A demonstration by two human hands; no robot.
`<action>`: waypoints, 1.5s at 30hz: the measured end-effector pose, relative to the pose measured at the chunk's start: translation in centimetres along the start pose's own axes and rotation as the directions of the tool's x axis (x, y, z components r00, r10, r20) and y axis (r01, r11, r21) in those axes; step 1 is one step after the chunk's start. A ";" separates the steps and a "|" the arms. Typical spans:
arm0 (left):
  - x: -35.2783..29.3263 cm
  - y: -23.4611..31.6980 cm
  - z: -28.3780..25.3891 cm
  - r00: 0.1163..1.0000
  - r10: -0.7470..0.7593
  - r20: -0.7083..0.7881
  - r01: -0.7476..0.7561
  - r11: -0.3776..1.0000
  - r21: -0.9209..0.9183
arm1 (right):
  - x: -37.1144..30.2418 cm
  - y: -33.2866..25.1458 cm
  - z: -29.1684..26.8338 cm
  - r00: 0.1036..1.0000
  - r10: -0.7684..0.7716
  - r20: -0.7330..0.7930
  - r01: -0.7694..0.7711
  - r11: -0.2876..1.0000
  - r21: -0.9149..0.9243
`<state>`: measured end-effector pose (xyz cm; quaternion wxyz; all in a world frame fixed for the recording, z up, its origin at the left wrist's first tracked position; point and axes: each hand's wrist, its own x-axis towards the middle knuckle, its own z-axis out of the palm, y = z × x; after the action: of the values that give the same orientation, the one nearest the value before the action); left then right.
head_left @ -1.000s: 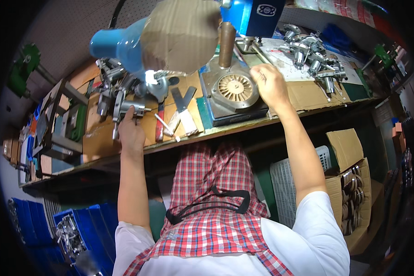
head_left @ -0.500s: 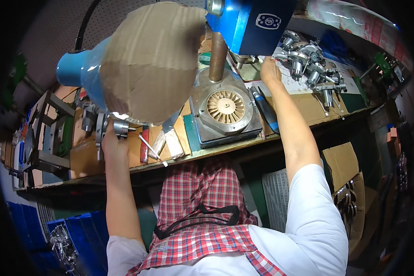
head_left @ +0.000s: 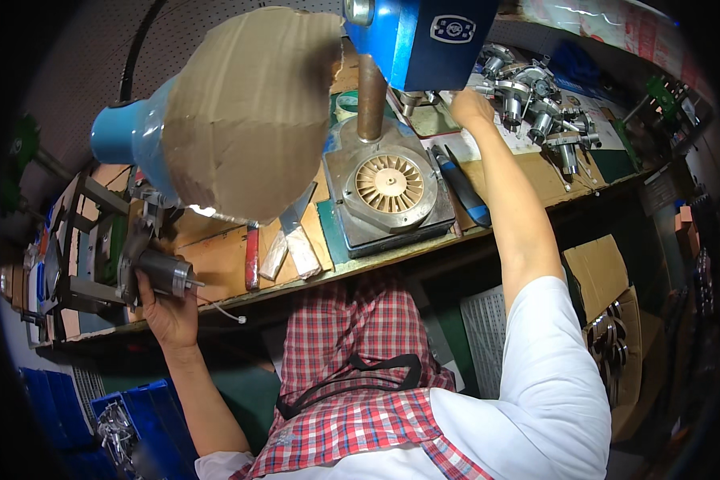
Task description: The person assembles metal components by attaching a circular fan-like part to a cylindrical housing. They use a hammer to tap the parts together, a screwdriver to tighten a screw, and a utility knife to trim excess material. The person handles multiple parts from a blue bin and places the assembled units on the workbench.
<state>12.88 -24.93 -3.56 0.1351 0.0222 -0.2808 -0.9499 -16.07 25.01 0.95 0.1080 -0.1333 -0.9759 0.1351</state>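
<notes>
At the bench's left front edge, my left hand (head_left: 170, 314) grips a silver cylindrical motor (head_left: 166, 270) from below. A thin shaft sticks out of its end, and a cable with a white plug dangles beside it. My right arm reaches to the back of the bench. There my right hand (head_left: 472, 110) is curled closed near a group of similar metal motor assemblies (head_left: 528, 96); whatever it may hold is hidden. Between my arms, a steel base (head_left: 352, 232) carries a bladed impeller wheel (head_left: 389, 186) in a round recess.
A brown cardboard disc (head_left: 252, 120) on a blue lamp-like shade (head_left: 120, 136) blocks part of the left bench. Behind the base rise a column (head_left: 369, 100) and a blue machine head (head_left: 436, 48). Blue-handled pliers (head_left: 464, 188) and a red-handled tool (head_left: 253, 256) lie nearby.
My left hand has brought the motor left and toward me, off the bench top to its front edge. My right hand has shifted slightly, its fingers curled. The whole view has tilted a little.
</notes>
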 end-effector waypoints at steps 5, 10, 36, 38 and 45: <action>-3.6 0.8 1.8 0.982 -0.106 0.154 0.075 0.978 0.193 | -0.5 5.6 2.5 0.935 0.127 0.331 -0.354 0.364 0.861; -8.7 -4.3 2.0 0.969 -0.247 0.012 0.176 0.722 0.669 | -14.0 7.2 0.2 0.881 -0.220 0.419 -0.462 -0.211 0.862; -12.4 -16.7 4.7 0.887 -0.397 0.237 -0.167 0.203 0.965 | -39.7 2.5 -6.2 0.802 -0.597 0.003 0.589 0.792 0.157; -12.4 -16.5 5.2 0.892 -0.370 0.259 -0.205 0.178 0.962 | -39.7 2.6 -6.3 0.859 -0.487 0.158 0.407 0.836 0.368; -12.1 -17.1 6.0 0.873 -0.391 0.293 -0.234 0.192 0.953 | -38.4 3.2 -5.1 0.733 -0.360 0.577 -0.224 0.673 0.705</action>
<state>19.62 -4.75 -8.14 -0.0355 -0.1174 -0.8392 -0.5299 22.06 18.01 -1.93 -0.2045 0.0201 -0.8095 0.5500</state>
